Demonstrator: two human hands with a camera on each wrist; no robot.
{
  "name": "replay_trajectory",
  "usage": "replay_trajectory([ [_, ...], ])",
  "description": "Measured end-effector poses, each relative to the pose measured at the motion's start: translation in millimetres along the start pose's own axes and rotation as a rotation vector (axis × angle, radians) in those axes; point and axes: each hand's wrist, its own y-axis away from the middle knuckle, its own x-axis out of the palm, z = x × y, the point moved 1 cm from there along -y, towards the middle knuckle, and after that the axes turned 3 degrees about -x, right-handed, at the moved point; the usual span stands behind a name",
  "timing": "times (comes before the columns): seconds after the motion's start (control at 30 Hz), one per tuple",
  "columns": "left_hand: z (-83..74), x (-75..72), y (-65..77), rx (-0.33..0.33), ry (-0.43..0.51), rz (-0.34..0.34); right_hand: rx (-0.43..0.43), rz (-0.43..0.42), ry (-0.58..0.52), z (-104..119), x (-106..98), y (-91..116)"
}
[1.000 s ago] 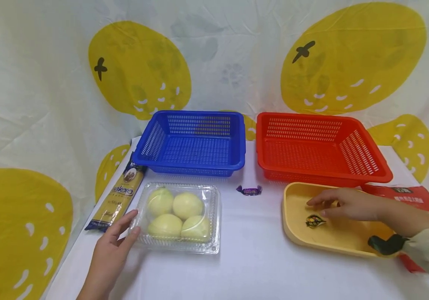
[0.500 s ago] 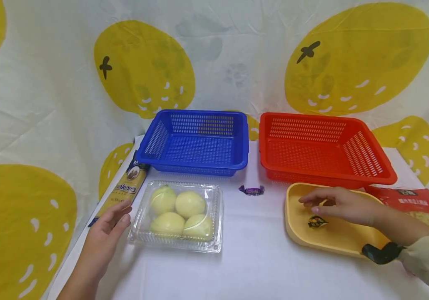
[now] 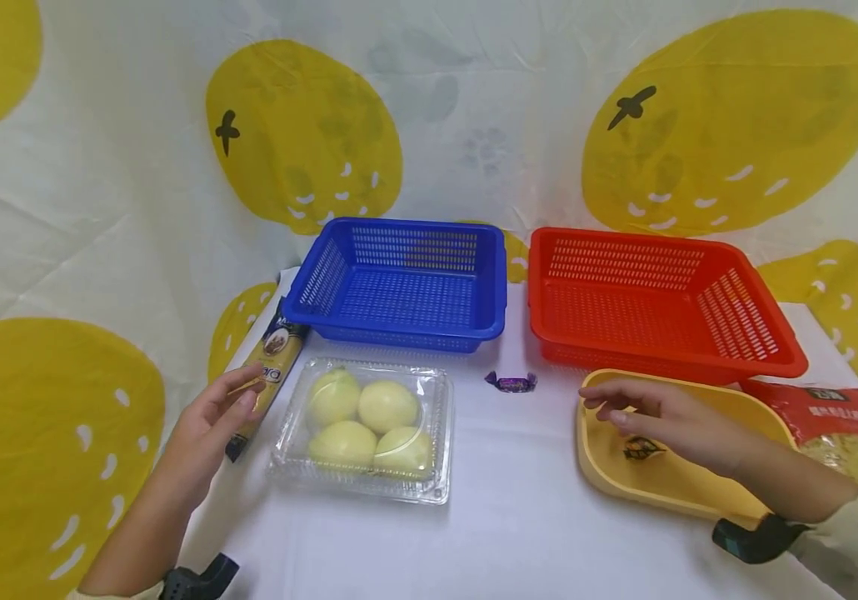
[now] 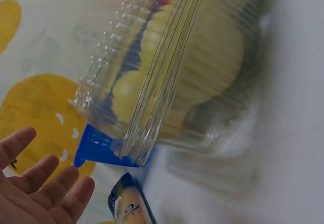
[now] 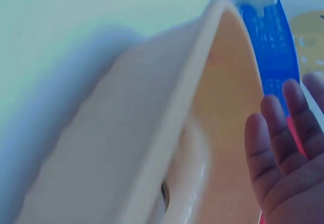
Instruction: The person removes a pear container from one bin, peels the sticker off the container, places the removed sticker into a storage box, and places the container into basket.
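Observation:
My left hand (image 3: pixel 213 421) hovers with loosely extended fingers over a long gold-and-navy packet (image 3: pixel 270 367), left of a clear plastic clamshell box (image 3: pixel 440 467). Several pale yellow-green round fruits (image 3: pixel 388 407) show through its lid. In the left wrist view, the hand's spread fingers (image 4: pixel 66 183) hold nothing and stand apart from the box. Above the yellow oblong tray (image 3: pixel 669 493) is my right hand (image 3: pixel 676 421), its fingers relaxed and nothing held. A small dark wrapped candy (image 3: pixel 641 448) lies in that tray, partly under the right hand.
A blue basket (image 3: pixel 399 329) and a red basket (image 3: pixel 661 354) stand side by side at the back. Between clamshell and tray lies a purple-wrapped candy (image 3: pixel 511 383). A red-and-clear bag (image 3: pixel 841 421) sits right of the tray. Fruit-patterned cloth (image 3: pixel 459 108) hangs behind.
My left hand has drawn away from the clamshell's left side to above the packet. The right hand has shifted slightly left over the tray. The head view has swung a little left.

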Motion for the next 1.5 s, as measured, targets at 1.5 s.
replay_trajectory([
  [1.5,22.6,-14.7,-125.1,-0.038,-0.005,0.045,0.068,0.006,-0.123,40.9,82.3,-55.5],
])
